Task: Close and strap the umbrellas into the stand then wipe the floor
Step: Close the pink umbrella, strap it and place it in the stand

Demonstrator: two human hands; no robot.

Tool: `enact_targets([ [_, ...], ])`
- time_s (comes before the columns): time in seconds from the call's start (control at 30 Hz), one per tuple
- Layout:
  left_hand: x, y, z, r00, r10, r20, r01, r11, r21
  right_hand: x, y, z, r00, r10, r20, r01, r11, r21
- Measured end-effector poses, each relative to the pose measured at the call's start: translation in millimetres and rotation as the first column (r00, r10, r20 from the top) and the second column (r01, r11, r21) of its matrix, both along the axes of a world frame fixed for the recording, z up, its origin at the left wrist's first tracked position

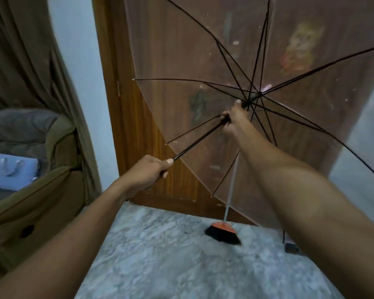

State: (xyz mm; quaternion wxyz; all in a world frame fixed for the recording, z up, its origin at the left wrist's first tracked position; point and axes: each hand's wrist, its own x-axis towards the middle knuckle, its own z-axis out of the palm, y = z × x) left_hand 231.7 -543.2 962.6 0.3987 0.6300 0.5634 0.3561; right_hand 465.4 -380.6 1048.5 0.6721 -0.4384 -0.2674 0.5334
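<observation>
A clear umbrella [181,50] with thin black ribs is spread wide open in front of me, its canopy facing the wooden door. My left hand [148,170] grips the lower end of its black shaft [200,139]. Further up the shaft, my right hand [234,120] is closed around it just below the hub where the ribs meet. No umbrella stand shows in this view.
A wooden door [143,117] stands behind the umbrella. A broom [224,230] with an orange head leans against it on the marble floor [160,255]. A brown sofa [37,190] and a curtain [26,50] fill the left side. A small dark object [291,248] lies on the floor at right.
</observation>
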Motion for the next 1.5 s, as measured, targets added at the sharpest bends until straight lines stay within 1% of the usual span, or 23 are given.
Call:
enact_targets([
  [0.07,27,1,1,1.0,0.005,-0.02,-0.005,1.0,0.012,24,-3,4,1.0,-0.016,0.015,0.017,1.0,-0.005],
  [0.17,67,1,5,1.0,0.017,-0.003,-0.017,1.0,0.023,36,-16,3,0.998,-0.002,-0.063,0.005,0.998,0.057],
  [0.27,102,9,11,0.998,0.016,0.065,-0.017,1.0,0.017,22,-37,-18,0.98,0.131,-0.153,-0.115,0.987,0.108],
  [0.4,134,21,12,0.992,0.034,0.125,-0.034,0.999,-0.007,9,-64,-58,0.932,0.301,-0.201,-0.295,0.954,0.062],
  [0.43,139,23,11,0.99,0.045,0.132,-0.043,0.999,-0.021,9,-69,-63,0.923,0.319,-0.214,-0.315,0.948,0.055],
  [0.5,149,26,7,0.988,0.058,0.143,-0.051,0.997,-0.054,12,-72,-68,0.932,0.298,-0.207,-0.299,0.954,0.025],
  [0.57,157,27,3,0.986,0.033,0.165,-0.018,0.996,-0.092,17,-71,-68,0.954,0.245,-0.171,-0.249,0.969,0.0],
  [0.67,159,28,4,0.966,-0.068,0.249,0.113,0.979,-0.171,32,-59,-70,0.975,0.16,-0.151,-0.162,0.987,0.0],
  [0.73,147,22,0,0.945,-0.13,0.299,0.203,0.952,-0.227,48,-44,-69,0.98,0.125,-0.156,-0.12,0.992,0.042],
  [0.83,121,1,-21,0.907,-0.257,0.334,0.37,0.865,-0.338,80,-22,-59,0.983,0.057,-0.172,-0.046,0.997,0.069],
  [0.87,118,-7,-31,0.902,-0.282,0.325,0.391,0.855,-0.342,88,-17,-56,0.984,0.039,-0.171,-0.027,0.997,0.068],
  [0.9,118,-10,-40,0.91,-0.28,0.307,0.373,0.875,-0.308,94,-12,-54,0.987,0.036,-0.158,-0.024,0.997,0.075],
  [0.93,121,-11,-47,0.925,-0.25,0.286,0.322,0.916,-0.24,97,-7,-52,0.989,0.031,-0.143,-0.021,0.997,0.075],
  [1.0,132,-5,-58,0.963,-0.14,0.23,0.156,0.986,-0.052,100,-2,-48,0.991,0.025,-0.13,-0.017,0.998,0.057],
  [1.03,136,0,-61,0.976,-0.075,0.204,0.07,0.997,0.032,100,1,-45,0.992,0.01,-0.127,-0.004,0.999,0.046],
  [1.1,140,6,-64,0.989,0.017,0.147,-0.039,0.989,0.142,99,3,-41,0.996,-0.022,-0.089,0.024,0.999,0.028],
  [1.17,141,9,-66,0.996,0.067,0.067,-0.08,0.974,0.214,96,-2,-41,0.999,-0.03,-0.037,0.032,0.999,0.034],
  [1.23,145,10,-66,0.994,0.11,-0.009,-0.103,0.956,0.274,83,-16,-47,0.998,0.055,-0.023,-0.054,0.996,0.065],
  [1.3,151,14,-62,0.977,0.191,-0.097,-0.147,0.927,0.344,63,-33,-59,0.989,0.147,-0.008,-0.145,0.985,0.09],
  [1.37,160,20,-57,0.948,0.269,-0.172,-0.176,0.889,0.422,42,-44,-76,0.978,0.209,0.024,-0.21,0.975,0.074],
  [1.43,167,27,-54,0.911,0.332,-0.243,-0.184,0.857,0.481,22,-52,-95,0.954,0.288,0.087,-0.291,0.956,0.032],
  [1.5,169,32,-56,0.864,0.393,-0.314,-0.189,0.833,0.521,8,-56,-112,0.941,0.323,0.096,-0.326,0.945,0.016],
])
